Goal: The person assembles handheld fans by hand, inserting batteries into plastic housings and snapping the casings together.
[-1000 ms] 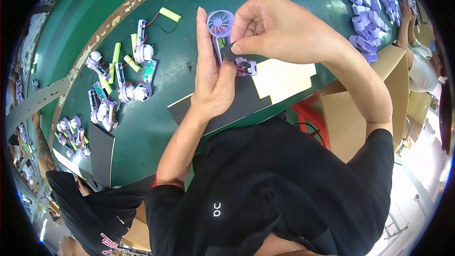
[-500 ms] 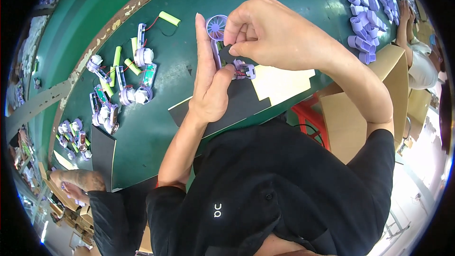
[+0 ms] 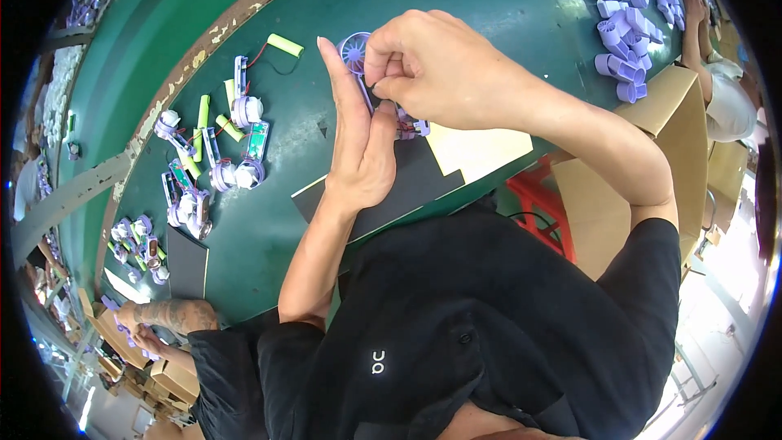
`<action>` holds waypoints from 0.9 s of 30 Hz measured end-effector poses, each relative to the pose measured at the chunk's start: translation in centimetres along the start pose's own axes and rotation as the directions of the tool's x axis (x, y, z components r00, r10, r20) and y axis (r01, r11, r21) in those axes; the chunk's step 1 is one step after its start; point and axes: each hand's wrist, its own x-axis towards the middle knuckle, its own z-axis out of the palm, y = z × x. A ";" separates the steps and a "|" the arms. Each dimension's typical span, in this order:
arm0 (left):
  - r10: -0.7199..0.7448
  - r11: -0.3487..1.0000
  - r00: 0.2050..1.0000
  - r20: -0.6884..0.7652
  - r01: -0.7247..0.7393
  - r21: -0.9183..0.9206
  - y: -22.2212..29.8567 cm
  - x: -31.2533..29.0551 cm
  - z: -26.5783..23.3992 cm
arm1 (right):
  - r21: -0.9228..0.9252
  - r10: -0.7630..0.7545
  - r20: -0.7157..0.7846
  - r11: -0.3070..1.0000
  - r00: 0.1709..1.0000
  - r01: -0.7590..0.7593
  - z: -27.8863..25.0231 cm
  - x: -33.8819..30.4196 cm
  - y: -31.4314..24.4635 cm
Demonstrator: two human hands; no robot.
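Observation:
A light purple handheld fan housing [image 3: 353, 52] with a round spoked end is in my left hand [image 3: 358, 155], held between the thumb and the straight fingers. Over its body, my right hand [image 3: 452, 73] is closed in a pinch on a small black pad, now almost wholly hidden by the fingertips. Wires and a purple part [image 3: 413, 127] show just beyond my left thumb. Under my hands lies a black sheet [image 3: 407, 183], beside a pale yellow backing sheet [image 3: 481, 151].
Fan assemblies [image 3: 244, 173] with green battery cells [image 3: 285, 45] lie at the left of the green table [image 3: 277, 236]. Purple housings [image 3: 623, 41] are heaped at the far right, near a cardboard box [image 3: 676, 130]. A co-worker's forearm [image 3: 175, 315] reaches in at lower left.
Both hands have shifted slightly left with the fan housing. My right fingertips have come in closer to it, covering the black pad. The co-worker's arm at lower left has moved right.

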 end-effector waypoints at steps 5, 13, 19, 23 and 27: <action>-0.075 0.994 0.997 0.019 0.077 -0.083 0.5 0.4 -0.3 | 0.033 -0.055 -0.075 0.998 0.996 0.058 0.9 -0.1 0.8; -0.081 0.996 0.995 -0.051 0.083 0.036 0.0 0.4 -0.2 | 0.181 -0.202 -0.258 0.950 0.945 0.252 2.7 -0.3 2.9; 0.011 0.991 0.987 -0.160 0.011 0.135 -0.6 1.1 0.2 | 0.238 -0.118 -0.365 0.947 0.924 0.214 4.4 0.2 3.8; -0.103 0.988 0.972 -0.210 0.074 -0.139 0.3 1.2 0.6 | 0.107 -0.244 -0.378 0.947 0.893 0.304 4.3 0.2 3.9; -0.215 0.925 0.964 -0.153 0.151 -0.349 1.3 1.2 -0.2 | -0.086 -0.456 -0.357 0.885 0.815 0.457 3.1 -0.9 3.7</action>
